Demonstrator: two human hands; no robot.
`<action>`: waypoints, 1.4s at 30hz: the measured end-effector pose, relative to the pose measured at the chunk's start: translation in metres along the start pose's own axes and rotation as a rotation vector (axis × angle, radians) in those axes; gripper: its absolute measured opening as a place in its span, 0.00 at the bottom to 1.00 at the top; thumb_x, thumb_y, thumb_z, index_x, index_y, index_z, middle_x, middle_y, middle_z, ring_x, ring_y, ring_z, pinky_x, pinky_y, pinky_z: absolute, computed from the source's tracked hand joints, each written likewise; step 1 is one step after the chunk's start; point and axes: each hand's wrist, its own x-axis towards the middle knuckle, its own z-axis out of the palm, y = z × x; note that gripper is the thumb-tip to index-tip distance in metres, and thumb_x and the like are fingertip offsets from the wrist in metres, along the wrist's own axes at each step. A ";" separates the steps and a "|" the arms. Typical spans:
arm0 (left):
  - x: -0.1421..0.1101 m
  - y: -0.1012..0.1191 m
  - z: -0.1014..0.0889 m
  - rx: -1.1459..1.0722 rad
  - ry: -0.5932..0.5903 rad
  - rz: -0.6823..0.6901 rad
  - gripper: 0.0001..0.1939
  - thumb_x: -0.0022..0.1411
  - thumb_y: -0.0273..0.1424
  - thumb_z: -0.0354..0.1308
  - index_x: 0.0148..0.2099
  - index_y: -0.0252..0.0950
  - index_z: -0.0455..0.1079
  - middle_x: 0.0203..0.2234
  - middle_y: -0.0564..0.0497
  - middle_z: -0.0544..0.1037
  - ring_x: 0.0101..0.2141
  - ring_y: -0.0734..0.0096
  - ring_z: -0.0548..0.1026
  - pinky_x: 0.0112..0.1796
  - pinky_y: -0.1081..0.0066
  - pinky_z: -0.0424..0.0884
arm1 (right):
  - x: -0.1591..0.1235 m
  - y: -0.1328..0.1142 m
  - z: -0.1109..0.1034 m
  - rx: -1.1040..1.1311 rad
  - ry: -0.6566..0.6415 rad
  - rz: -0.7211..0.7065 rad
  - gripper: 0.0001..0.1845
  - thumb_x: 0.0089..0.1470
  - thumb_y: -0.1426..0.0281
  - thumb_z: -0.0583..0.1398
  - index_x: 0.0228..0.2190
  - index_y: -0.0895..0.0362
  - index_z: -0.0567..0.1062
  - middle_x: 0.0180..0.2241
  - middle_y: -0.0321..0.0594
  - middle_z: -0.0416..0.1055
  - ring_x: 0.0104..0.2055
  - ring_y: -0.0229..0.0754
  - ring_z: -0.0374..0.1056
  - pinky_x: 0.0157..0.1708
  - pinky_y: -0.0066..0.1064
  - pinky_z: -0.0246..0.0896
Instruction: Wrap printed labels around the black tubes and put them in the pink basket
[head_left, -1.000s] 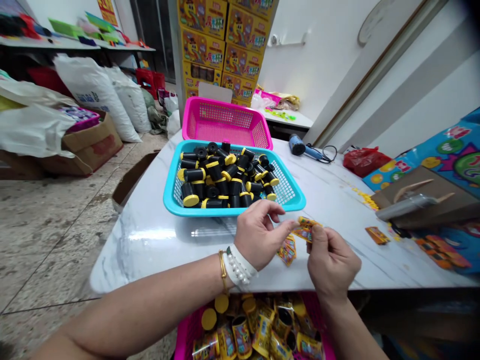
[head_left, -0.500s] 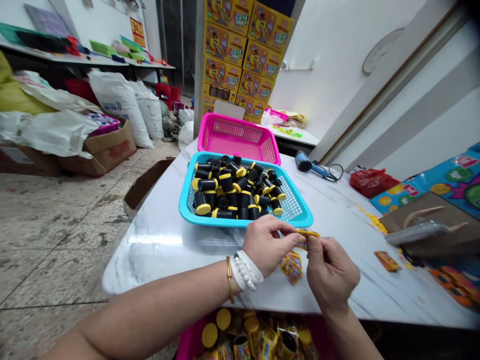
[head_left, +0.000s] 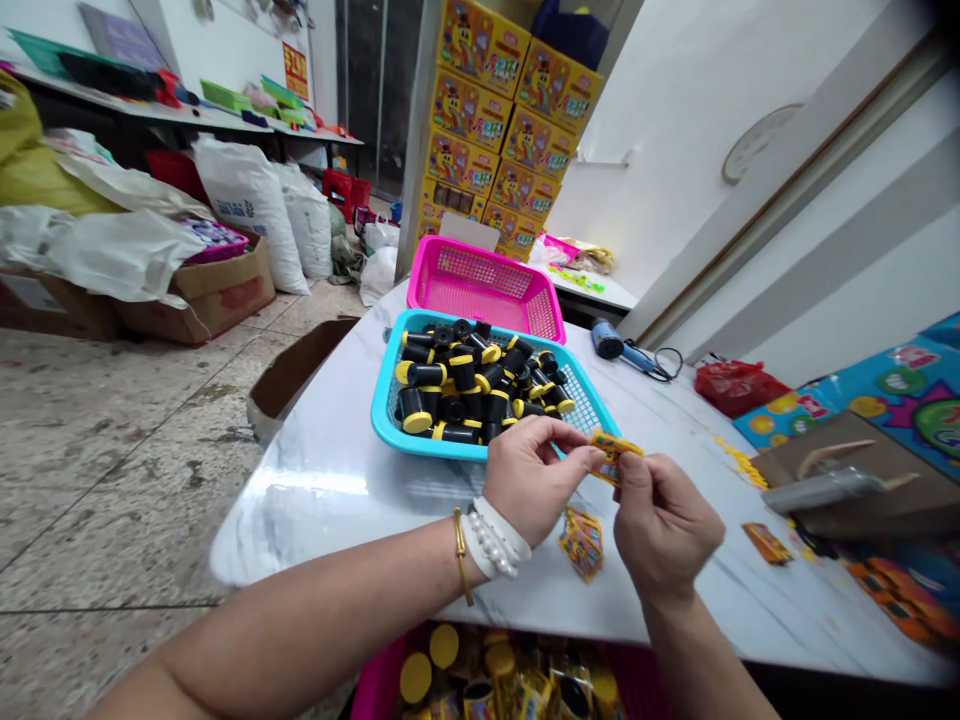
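Observation:
Above the table, my left hand [head_left: 536,475] and my right hand [head_left: 666,520] pinch the two ends of a small yellow printed label [head_left: 613,455]. Its broad printed side faces me. Below it lies a small fanned pile of similar colourful labels [head_left: 582,545] on the marble-patterned table [head_left: 322,530]. Just beyond my left hand, a turquoise basket [head_left: 382,400] is full of black cylinders with yellow caps [head_left: 463,372]. Under the table edge, a magenta basket [head_left: 373,680] holds yellow-wrapped cylinders [head_left: 529,690] and round yellow lids.
A second pink basket [head_left: 487,285] stands behind the turquoise one. To the right lie a blue heat gun [head_left: 619,345], a red plastic bag [head_left: 739,388], another bundle of labels [head_left: 765,543] and an open carton [head_left: 847,470]. Stacked yellow boxes [head_left: 480,110] rise behind; white sacks [head_left: 247,210] stand left.
The label between my fingers has turned from nearly edge-on to showing its printed face. Both hands keep their pinch. The camera view has shifted slightly.

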 end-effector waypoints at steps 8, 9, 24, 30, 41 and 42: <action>0.005 0.000 0.000 0.025 -0.002 0.007 0.06 0.52 0.30 0.70 0.33 0.34 0.80 0.27 0.50 0.80 0.24 0.76 0.69 0.29 0.74 0.67 | 0.005 0.003 0.008 0.087 -0.054 -0.057 0.14 0.61 0.72 0.62 0.23 0.57 0.71 0.21 0.31 0.64 0.23 0.33 0.59 0.25 0.28 0.56; 0.007 -0.001 0.000 0.001 -0.010 -0.024 0.07 0.52 0.31 0.71 0.34 0.33 0.80 0.27 0.50 0.81 0.25 0.75 0.70 0.29 0.74 0.68 | 0.006 0.004 0.008 0.114 -0.055 -0.044 0.14 0.61 0.71 0.61 0.23 0.57 0.72 0.22 0.31 0.64 0.23 0.34 0.59 0.25 0.28 0.56; -0.013 0.004 0.004 0.046 -0.406 0.029 0.07 0.60 0.26 0.62 0.36 0.34 0.82 0.24 0.50 0.81 0.24 0.76 0.73 0.29 0.76 0.67 | 0.077 0.027 0.057 -0.001 -0.642 0.255 0.29 0.62 0.47 0.53 0.30 0.58 0.79 0.24 0.41 0.75 0.25 0.40 0.70 0.25 0.29 0.62; 0.008 0.003 -0.003 -0.073 -0.253 -0.317 0.07 0.57 0.31 0.65 0.31 0.30 0.79 0.25 0.46 0.81 0.16 0.82 0.64 0.18 0.77 0.55 | 0.097 0.010 0.113 -0.126 -0.878 0.149 0.17 0.44 0.56 0.70 0.19 0.55 0.78 0.22 0.40 0.76 0.28 0.42 0.71 0.27 0.30 0.58; 0.005 0.006 -0.003 -0.233 -0.268 -0.427 0.19 0.48 0.41 0.72 0.33 0.32 0.72 0.17 0.54 0.73 0.12 0.83 0.62 0.15 0.79 0.46 | 0.093 0.003 0.117 -0.236 -1.002 0.062 0.22 0.46 0.52 0.69 0.34 0.56 0.79 0.34 0.43 0.80 0.35 0.45 0.74 0.30 0.29 0.59; 0.004 0.004 -0.002 -0.230 -0.274 -0.427 0.19 0.48 0.42 0.72 0.33 0.32 0.72 0.19 0.53 0.74 0.12 0.83 0.62 0.15 0.79 0.46 | 0.093 -0.001 0.120 -0.247 -1.005 0.048 0.22 0.45 0.52 0.69 0.33 0.57 0.79 0.34 0.44 0.80 0.35 0.46 0.74 0.29 0.30 0.59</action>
